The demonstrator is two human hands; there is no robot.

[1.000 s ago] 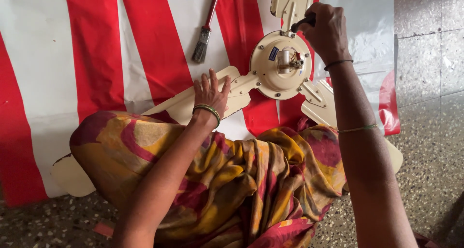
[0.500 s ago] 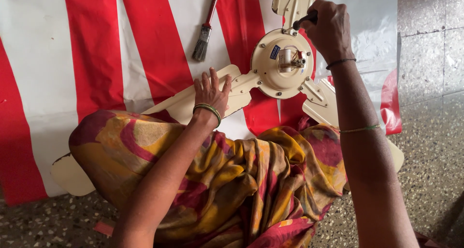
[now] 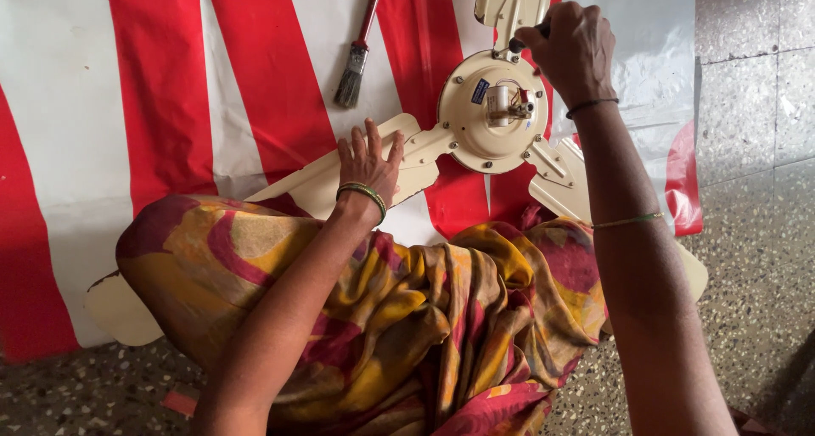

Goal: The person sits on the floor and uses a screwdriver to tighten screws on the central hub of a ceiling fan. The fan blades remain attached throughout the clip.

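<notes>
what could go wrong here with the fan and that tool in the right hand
The right hand grips a dark-handled tool at the fan motor hub; a slip might hit the exposed wires there. The left hand presses flat on one fan blade, which may bend under weight. The paintbrush lies loose nearby and might get knocked.

Head view; steeply downward; close
</notes>
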